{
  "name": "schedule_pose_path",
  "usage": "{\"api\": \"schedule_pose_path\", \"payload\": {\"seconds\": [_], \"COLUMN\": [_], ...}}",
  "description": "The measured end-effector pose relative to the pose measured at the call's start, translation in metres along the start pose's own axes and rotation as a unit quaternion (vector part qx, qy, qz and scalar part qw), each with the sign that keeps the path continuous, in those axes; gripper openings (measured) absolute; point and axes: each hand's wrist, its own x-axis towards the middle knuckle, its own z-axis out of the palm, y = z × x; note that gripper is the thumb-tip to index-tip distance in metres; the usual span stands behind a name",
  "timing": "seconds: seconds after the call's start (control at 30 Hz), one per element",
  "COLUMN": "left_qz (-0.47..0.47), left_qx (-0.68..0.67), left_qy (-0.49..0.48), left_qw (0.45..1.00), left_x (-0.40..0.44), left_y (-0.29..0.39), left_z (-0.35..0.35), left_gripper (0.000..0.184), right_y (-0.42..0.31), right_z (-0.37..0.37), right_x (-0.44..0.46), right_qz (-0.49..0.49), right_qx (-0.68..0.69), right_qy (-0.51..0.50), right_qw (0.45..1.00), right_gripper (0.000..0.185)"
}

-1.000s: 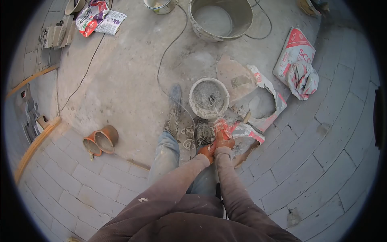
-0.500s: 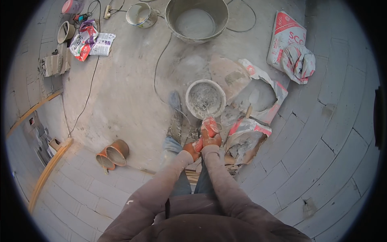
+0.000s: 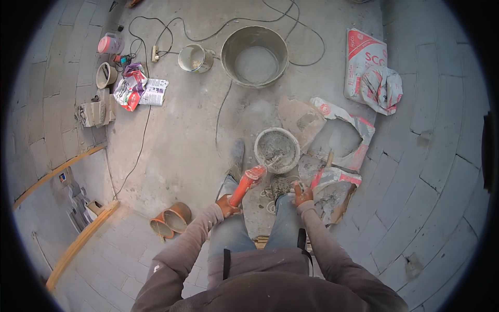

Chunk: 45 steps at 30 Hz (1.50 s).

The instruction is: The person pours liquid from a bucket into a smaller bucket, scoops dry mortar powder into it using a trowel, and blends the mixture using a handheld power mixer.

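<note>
My left hand (image 3: 227, 207) is wrapped round the rear end of a red power drill (image 3: 244, 186), held out in front of my left thigh. From the drill's dusty front end, a thin rod reaches into a round bucket (image 3: 260, 148) of lumpy grey mortar (image 3: 276, 146); the rod's tip is hard to make out. My right hand (image 3: 303, 194) is off the drill, beside my right knee, with its fingers partly extended and nothing visible in them. Just right of that hand lies a torn bag (image 3: 340, 178) with grey powder, a wooden handle (image 3: 329, 158) beside it.
A large tub (image 3: 226, 54) and a smaller pail (image 3: 195, 58) stand ahead. Cement bags (image 3: 366, 57) lie at the right wall. Cables (image 3: 228, 21) cross the floor. Two orange-brown buckets (image 3: 176, 217) lie at left, near a wooden beam (image 3: 83, 239).
My right hand has let go of the drill and moved right to my knee. My left hand still grips the drill, now farther left and tilted. The view has shifted.
</note>
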Motion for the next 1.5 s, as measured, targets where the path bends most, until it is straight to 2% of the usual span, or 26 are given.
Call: {"api": "schedule_pose_path", "payload": {"seconds": [0.03, 0.1, 0.17, 0.2, 0.23, 0.3, 0.37, 0.4, 0.43, 0.47, 0.5, 0.57, 0.6, 0.63, 0.7, 0.73, 0.8, 0.83, 0.87, 0.93, 1.0, 1.07, 1.13, 1.23, 1.4, 1.5], "left_qz": [0.001, 0.024, 0.002, 0.0, 0.002, 0.089, 0.089, 0.071, 0.051, 0.053, 0.054, -0.083, -0.076, -0.085, -0.132, -0.168, -0.176, -0.19, -0.191, -0.161, -0.162, -0.171, -0.158, -0.156, -0.153, -0.148], "left_qx": [0.061, 0.119, 0.145, 0.175, 0.176, 0.141, 0.156, 0.154, 0.151, 0.141, 0.142, 0.048, 0.052, -0.02, -0.188, -0.281, -0.34, -0.402, -0.402, -0.376, -0.354, -0.332, -0.368, -0.338, -0.395, -0.387], "left_qy": [0.001, -0.011, -0.034, -0.058, -0.07, -0.072, -0.077, -0.102, -0.128, -0.086, -0.093, -0.106, -0.111, -0.071, -0.023, -0.009, 0.02, 0.042, 0.041, 0.003, 0.004, 0.005, -0.001, 0.023, 0.016, 0.039], "left_qw": [0.998, 0.993, 0.989, 0.983, 0.982, 0.983, 0.981, 0.98, 0.979, 0.985, 0.984, 0.99, 0.99, 0.994, 0.973, 0.945, 0.924, 0.895, 0.895, 0.913, 0.921, 0.928, 0.916, 0.928, 0.906, 0.909], "left_x": [0.012, 0.06, 0.092, 0.113, 0.125, 0.159, 0.19, 0.206, 0.217, 0.221, 0.227, 0.246, 0.244, 0.234, 0.221, 0.217, 0.207, 0.204, 0.201, 0.202, 0.199, 0.195, 0.193, 0.194, 0.196, 0.197], "left_y": [0.0, -0.043, -0.057, -0.069, -0.07, -0.069, -0.083, -0.089, -0.097, -0.109, -0.127, -0.164, -0.161, -0.146, -0.127, -0.12, -0.1, -0.101, -0.106, -0.117, -0.119, -0.123, -0.131, -0.137, -0.154, -0.15], "left_z": [-0.006, -0.018, -0.037, -0.051, -0.063, -0.089, -0.115, -0.13, -0.142, -0.154, -0.162, -0.169, -0.173, -0.173, -0.159, -0.152, -0.144, -0.141, -0.14, -0.139, -0.142, -0.143, -0.139, -0.132, -0.122, -0.121], "left_gripper": [0.026, 0.035, 0.045, 0.052, 0.052, 0.026, 0.027, 0.027, 0.027, 0.026, 0.026, 0.036, 0.036, 0.031, 0.023, 0.021, 0.021, 0.022, 0.022, 0.024, 0.024, 0.024, 0.022, 0.02, 0.018, 0.017], "right_y": [0.023, 0.003, -0.08, -0.078, -0.073, -0.065, -0.04, -0.054, -0.068, -0.082, -0.124, -0.201, -0.233, -0.259, -0.282, -0.297, -0.324, -0.325, -0.319, -0.32, -0.337, -0.39, -0.436, -0.467, -0.416, -0.373], "right_z": [-0.004, 0.002, 0.019, 0.029, 0.039, 0.063, 0.091, 0.11, 0.122, 0.132, 0.15, 0.173, 0.186, 0.19, 0.195, 0.2, 0.212, 0.215, 0.216, 0.215, 0.206, 0.201, 0.197, 0.192, 0.127, 0.09], "right_x": [0.022, 0.025, -0.021, -0.016, -0.012, 0.001, 0.03, 0.046, 0.064, 0.085, 0.099, 0.15, 0.18, 0.211, 0.272, 0.286, 0.307, 0.314, 0.316, 0.312, 0.315, 0.3, 0.294, 0.233, 0.102, 0.03], "right_qz": [-0.054, -0.102, -0.062, -0.055, -0.049, -0.046, 0.011, -0.012, -0.014, -0.043, -0.071, -0.072, -0.056, 0.005, 0.034, 0.031, -0.032, -0.035, -0.04, -0.046, -0.102, -0.105, -0.039, -0.008, -0.078, -0.102], "right_qx": [-0.028, -0.054, 0.086, 0.088, 0.107, 0.125, 0.142, 0.093, 0.091, 0.15, 0.212, 0.288, 0.307, 0.341, 0.426, 0.429, 0.481, 0.482, 0.441, 0.398, 0.395, 0.349, 0.322, 0.249, 0.238, 0.252], "right_qy": [0.049, 0.103, 0.075, 0.083, 0.105, 0.137, 0.183, 0.246, 0.25, 0.243, 0.238, 0.178, 0.179, 0.14, 0.064, 0.065, 0.026, 0.025, 0.052, 0.081, 0.032, 0.096, 0.159, 0.218, 0.135, 0.171], "right_qw": [0.997, 0.988, 0.992, 0.991, 0.987, 0.982, 0.973, 0.965, 0.964, 0.957, 0.945, 0.938, 0.933, 0.93, 0.902, 0.9, 0.876, 0.875, 0.895, 0.913, 0.912, 0.926, 0.932, 0.944, 0.959, 0.947], "right_gripper": [0.07, 0.065, 0.055, 0.055, 0.051, 0.046, 0.041, 0.034, 0.034, 0.037, 0.04, 0.052, 0.066, 0.072, 0.073, 0.073, 0.071, 0.071, 0.071, 0.07, 0.073, 0.086, 0.08, 0.081, 0.075, 0.073]}}
